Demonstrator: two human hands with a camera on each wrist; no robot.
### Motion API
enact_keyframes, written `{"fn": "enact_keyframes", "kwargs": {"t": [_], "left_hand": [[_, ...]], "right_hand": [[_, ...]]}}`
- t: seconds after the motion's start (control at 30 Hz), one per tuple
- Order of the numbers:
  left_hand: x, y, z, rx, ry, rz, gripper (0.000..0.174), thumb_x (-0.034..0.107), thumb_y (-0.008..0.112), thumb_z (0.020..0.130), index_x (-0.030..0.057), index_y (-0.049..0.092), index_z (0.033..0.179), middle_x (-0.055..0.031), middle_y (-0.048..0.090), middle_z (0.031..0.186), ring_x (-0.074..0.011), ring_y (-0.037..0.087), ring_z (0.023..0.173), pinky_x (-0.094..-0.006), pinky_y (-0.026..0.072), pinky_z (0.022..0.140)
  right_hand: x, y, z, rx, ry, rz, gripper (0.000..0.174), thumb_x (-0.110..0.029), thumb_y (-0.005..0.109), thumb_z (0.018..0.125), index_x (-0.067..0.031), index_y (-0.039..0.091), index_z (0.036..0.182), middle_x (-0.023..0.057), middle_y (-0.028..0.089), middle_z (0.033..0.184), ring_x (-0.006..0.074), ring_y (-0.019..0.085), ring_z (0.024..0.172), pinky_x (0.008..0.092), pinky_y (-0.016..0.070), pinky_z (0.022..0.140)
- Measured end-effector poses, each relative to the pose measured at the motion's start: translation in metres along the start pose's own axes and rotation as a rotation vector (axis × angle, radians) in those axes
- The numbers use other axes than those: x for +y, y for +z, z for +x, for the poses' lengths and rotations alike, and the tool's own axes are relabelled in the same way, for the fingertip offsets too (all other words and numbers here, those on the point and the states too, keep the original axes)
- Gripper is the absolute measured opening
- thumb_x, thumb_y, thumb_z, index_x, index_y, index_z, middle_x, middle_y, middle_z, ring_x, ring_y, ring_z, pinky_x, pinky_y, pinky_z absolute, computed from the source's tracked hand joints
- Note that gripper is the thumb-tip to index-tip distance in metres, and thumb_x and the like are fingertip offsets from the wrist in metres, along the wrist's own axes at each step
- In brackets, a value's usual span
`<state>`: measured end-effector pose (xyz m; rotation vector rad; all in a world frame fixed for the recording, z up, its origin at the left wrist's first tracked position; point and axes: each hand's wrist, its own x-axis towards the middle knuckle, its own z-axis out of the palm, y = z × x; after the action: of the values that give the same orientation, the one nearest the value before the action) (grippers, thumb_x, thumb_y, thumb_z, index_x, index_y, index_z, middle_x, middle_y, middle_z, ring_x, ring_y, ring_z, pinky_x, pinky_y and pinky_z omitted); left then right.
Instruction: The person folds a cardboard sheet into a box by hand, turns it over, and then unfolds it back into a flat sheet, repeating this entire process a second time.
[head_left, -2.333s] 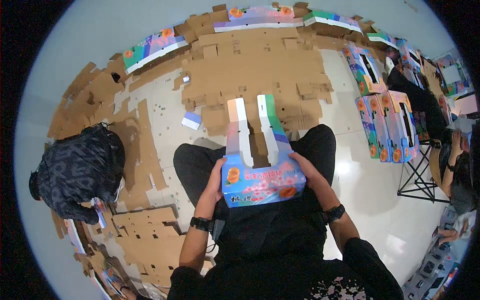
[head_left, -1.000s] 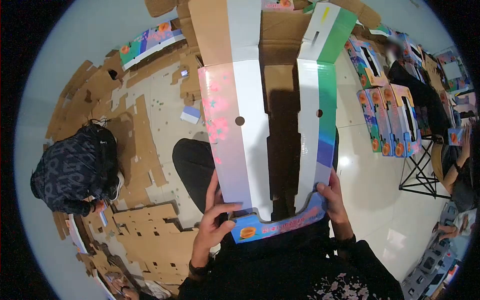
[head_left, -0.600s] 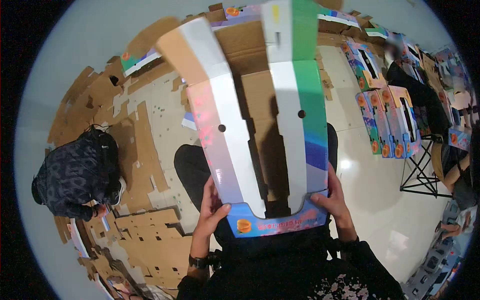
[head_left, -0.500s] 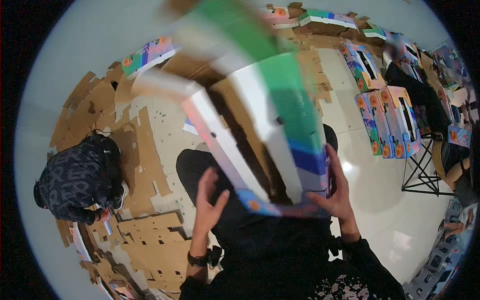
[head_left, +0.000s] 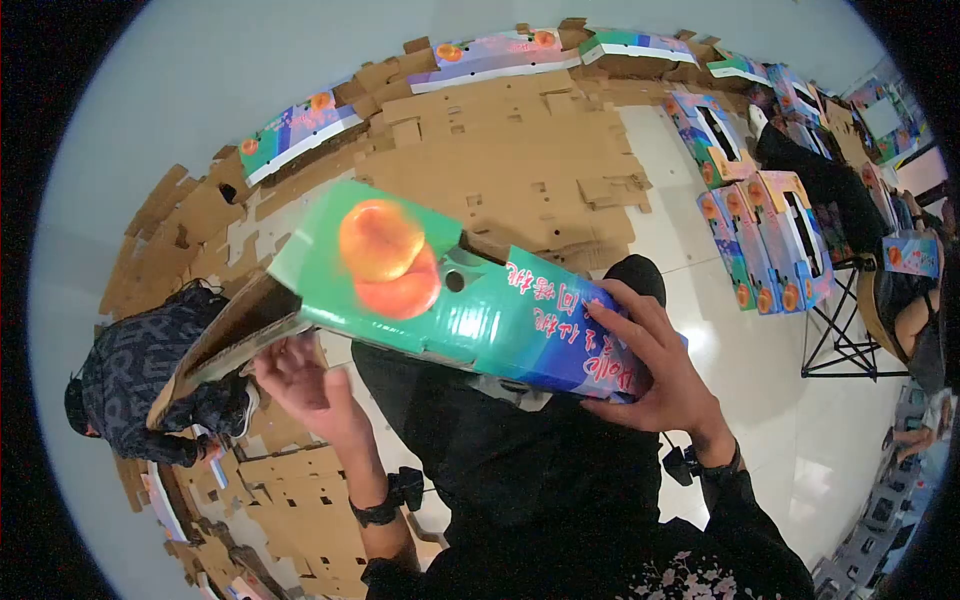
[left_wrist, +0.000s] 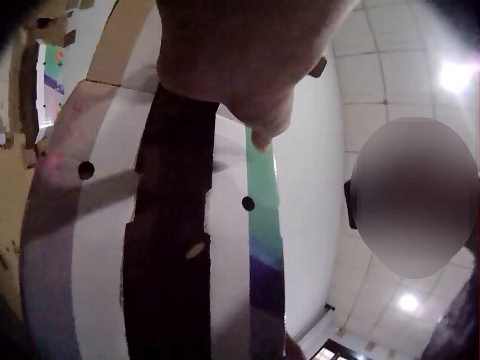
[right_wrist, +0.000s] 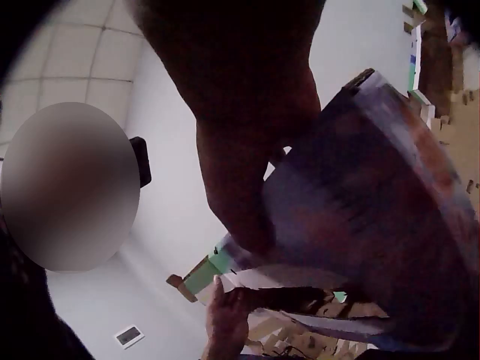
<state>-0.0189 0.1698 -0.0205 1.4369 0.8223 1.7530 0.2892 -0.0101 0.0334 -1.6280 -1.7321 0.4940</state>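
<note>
A long printed cardboard box lies tilted over the lap, its green side with peaches up and its brown end flap standing open at the left. My right hand grips the blue end, fingers across the printed side. My left hand is beside the flap end, fingers apart and loosely bent; contact cannot be told. In the left wrist view the long opening of the box shows below my left hand. My right hand lies against the box in the right wrist view.
Flat cardboard covers the floor ahead, with printed boxes along the wall. More boxes stand at the right near a black folding stand. A person in dark clothes crouches at the left.
The box has swung leftward and rolled from its opening facing up to its green side up. My left hand let go of the near end and moved to the flap end; my right hand kept hold.
</note>
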Motion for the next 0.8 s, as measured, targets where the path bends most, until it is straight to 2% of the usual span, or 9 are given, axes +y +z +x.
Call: {"fn": "enact_keyframes", "kwargs": {"t": [0.03, 0.07, 0.17, 0.2, 0.4, 0.5, 0.63, 0.67, 0.8], "left_hand": [[0.001, -0.001, 0.001, 0.012, 0.002, -0.132, 0.067, 0.014, 0.071, 0.093, 0.0022, 0.033, 0.147, -0.0170, 0.049, 0.138, -0.0289, 0.049, 0.131, -0.0454, 0.0361, 0.117], [-0.004, -0.010, 0.005, -0.027, 0.042, -0.044, 0.060, 0.026, 0.064, 0.100, 0.0008, 0.033, 0.145, -0.0158, 0.051, 0.136, -0.0275, 0.050, 0.130, -0.0452, 0.0375, 0.116], [-0.016, -0.029, 0.018, -0.011, -0.080, -0.028, 0.066, 0.032, 0.063, 0.100, -0.0006, 0.032, 0.149, -0.0145, 0.052, 0.137, -0.0280, 0.049, 0.132, -0.0458, 0.0338, 0.116], [-0.022, -0.035, 0.021, -0.059, -0.097, -0.084, 0.055, 0.031, 0.056, 0.104, 0.0005, 0.035, 0.144, -0.0150, 0.054, 0.135, -0.0269, 0.049, 0.132, -0.0428, 0.0361, 0.116], [-0.028, -0.033, 0.037, -0.167, -0.148, -0.151, 0.053, 0.036, 0.053, 0.104, 0.0010, 0.045, 0.143, -0.0139, 0.054, 0.143, -0.0274, 0.050, 0.133, -0.0434, 0.0333, 0.118], [-0.036, -0.044, 0.020, -0.162, -0.449, -0.472, 0.052, 0.036, 0.051, 0.104, 0.0000, 0.050, 0.141, -0.0138, 0.055, 0.143, -0.0271, 0.050, 0.133, -0.0454, 0.0315, 0.118], [-0.032, -0.036, 0.006, -0.334, -0.392, -0.128, 0.055, 0.034, 0.047, 0.104, -0.0051, 0.048, 0.143, -0.0193, 0.053, 0.146, -0.0309, 0.050, 0.136, -0.0468, 0.0344, 0.117], [-0.035, -0.032, 0.002, -0.223, -0.369, 0.019, 0.057, 0.035, 0.046, 0.104, -0.0056, 0.046, 0.144, -0.0223, 0.052, 0.147, -0.0325, 0.050, 0.137, -0.0479, 0.0387, 0.115], [-0.025, -0.041, 0.017, -0.289, -0.222, -0.495, 0.071, 0.048, 0.048, 0.103, -0.0061, 0.044, 0.148, -0.0257, 0.054, 0.143, -0.0348, 0.047, 0.139, -0.0534, 0.0336, 0.117]], "right_hand": [[0.000, 0.002, -0.002, -0.007, 0.010, 0.011, 0.097, -0.020, 0.091, 0.065, -0.0182, 0.048, 0.152, 0.0171, 0.042, 0.156, 0.0416, 0.049, 0.131, 0.0506, 0.0406, 0.112], [0.000, 0.002, -0.003, -0.017, 0.012, 0.019, 0.097, -0.020, 0.091, 0.066, -0.0180, 0.048, 0.152, 0.0171, 0.042, 0.157, 0.0418, 0.049, 0.131, 0.0505, 0.0407, 0.112], [0.000, 0.003, -0.006, -0.039, 0.026, 0.027, 0.097, -0.020, 0.091, 0.066, -0.0176, 0.048, 0.153, 0.0172, 0.041, 0.157, 0.0421, 0.049, 0.131, 0.0501, 0.0408, 0.112], [0.000, 0.005, -0.009, -0.049, 0.035, 0.023, 0.097, -0.020, 0.091, 0.066, -0.0175, 0.047, 0.153, 0.0172, 0.041, 0.157, 0.0422, 0.049, 0.130, 0.0500, 0.0409, 0.112], [-0.001, 0.009, -0.021, -0.049, 0.063, 0.022, 0.096, -0.019, 0.090, 0.067, -0.0170, 0.047, 0.153, 0.0180, 0.042, 0.155, 0.0419, 0.050, 0.130, 0.0495, 0.0416, 0.111], [0.002, 0.010, -0.028, -0.048, 0.062, 0.040, 0.096, -0.019, 0.090, 0.067, -0.0167, 0.047, 0.152, 0.0182, 0.042, 0.155, 0.0416, 0.050, 0.130, 0.0495, 0.0414, 0.111], [0.003, 0.014, -0.026, -0.026, 0.044, 0.045, 0.097, -0.019, 0.091, 0.066, -0.0158, 0.046, 0.153, 0.0183, 0.042, 0.155, 0.0414, 0.050, 0.131, 0.0501, 0.0411, 0.112], [0.004, 0.013, -0.025, -0.025, 0.044, 0.041, 0.097, -0.019, 0.091, 0.066, -0.0156, 0.046, 0.153, 0.0183, 0.043, 0.155, 0.0414, 0.050, 0.131, 0.0502, 0.0410, 0.112], [0.007, 0.014, -0.027, -0.017, 0.047, 0.051, 0.097, -0.019, 0.091, 0.066, -0.0158, 0.046, 0.152, 0.0182, 0.043, 0.154, 0.0415, 0.049, 0.132, 0.0507, 0.0406, 0.112]]}}
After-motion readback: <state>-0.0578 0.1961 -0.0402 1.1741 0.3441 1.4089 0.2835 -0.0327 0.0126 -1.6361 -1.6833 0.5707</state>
